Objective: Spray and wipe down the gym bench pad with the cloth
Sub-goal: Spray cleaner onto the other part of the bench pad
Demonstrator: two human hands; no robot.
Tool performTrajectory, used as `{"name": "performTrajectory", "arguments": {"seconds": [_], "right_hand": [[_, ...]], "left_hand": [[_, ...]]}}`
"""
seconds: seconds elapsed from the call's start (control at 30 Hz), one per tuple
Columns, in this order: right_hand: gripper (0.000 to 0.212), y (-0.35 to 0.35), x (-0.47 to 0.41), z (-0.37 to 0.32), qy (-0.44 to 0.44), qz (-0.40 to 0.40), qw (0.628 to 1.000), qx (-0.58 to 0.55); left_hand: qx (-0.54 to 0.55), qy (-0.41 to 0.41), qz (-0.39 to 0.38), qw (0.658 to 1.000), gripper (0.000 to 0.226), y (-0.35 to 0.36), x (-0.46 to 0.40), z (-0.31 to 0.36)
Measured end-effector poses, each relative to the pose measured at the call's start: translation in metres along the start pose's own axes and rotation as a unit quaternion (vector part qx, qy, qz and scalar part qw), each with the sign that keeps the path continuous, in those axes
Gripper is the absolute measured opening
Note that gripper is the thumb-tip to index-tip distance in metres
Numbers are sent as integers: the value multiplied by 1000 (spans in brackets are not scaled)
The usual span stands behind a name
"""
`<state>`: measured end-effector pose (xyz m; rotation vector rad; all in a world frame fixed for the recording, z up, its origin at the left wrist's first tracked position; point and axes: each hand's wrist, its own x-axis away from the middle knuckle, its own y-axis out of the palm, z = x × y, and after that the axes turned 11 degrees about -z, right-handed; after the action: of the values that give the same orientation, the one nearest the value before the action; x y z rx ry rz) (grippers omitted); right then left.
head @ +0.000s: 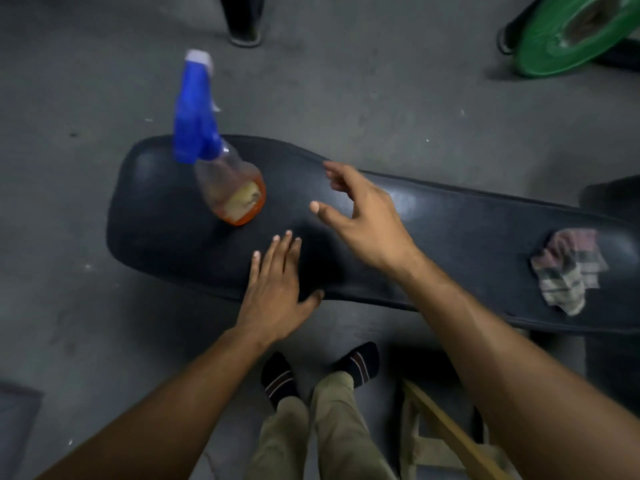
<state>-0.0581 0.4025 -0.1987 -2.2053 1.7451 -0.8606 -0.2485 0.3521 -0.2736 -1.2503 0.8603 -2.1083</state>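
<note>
A black gym bench pad [450, 223] runs from the left middle to the right edge. On its left end stands a clear spray bottle [228, 188] with orange liquid and a blue trigger head. A crumpled checked cloth [568, 268] lies on the pad at the far right. My left hand [277, 289] rests flat on the pad's near edge, fingers together, holding nothing. My right hand [367, 216] hovers above the pad's middle, fingers spread and curved, to the right of the bottle and apart from it.
The floor is grey concrete. A green weight plate [571, 32] leans at the top right. A dark post foot [244, 22] stands at the top centre. My socked feet [318, 372] are below the bench, with a wooden frame [446, 434] to their right.
</note>
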Motion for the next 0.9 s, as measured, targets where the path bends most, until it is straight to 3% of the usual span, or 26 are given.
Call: {"name": "performTrajectory", "arguments": {"seconds": [0.27, 0.33, 0.5, 0.67, 0.9], "right_hand": [[93, 44, -42, -96, -96, -20, 987, -125], [88, 59, -50, -114, -99, 0, 987, -127], [51, 89, -61, -126, -82, 93, 978, -166], [52, 81, -27, -100, -84, 164, 959, -213], [43, 74, 101, -25, -32, 222, 970, -96]], "left_hand": [[7, -39, 44, 998, 102, -22, 34, -58], [19, -43, 59, 997, 99, -27, 38, -66], [31, -43, 74, 996, 100, -26, 45, -76], [43, -47, 64, 996, 98, -19, 48, -80], [15, -13, 31, 999, 92, 2, 40, -46]]}}
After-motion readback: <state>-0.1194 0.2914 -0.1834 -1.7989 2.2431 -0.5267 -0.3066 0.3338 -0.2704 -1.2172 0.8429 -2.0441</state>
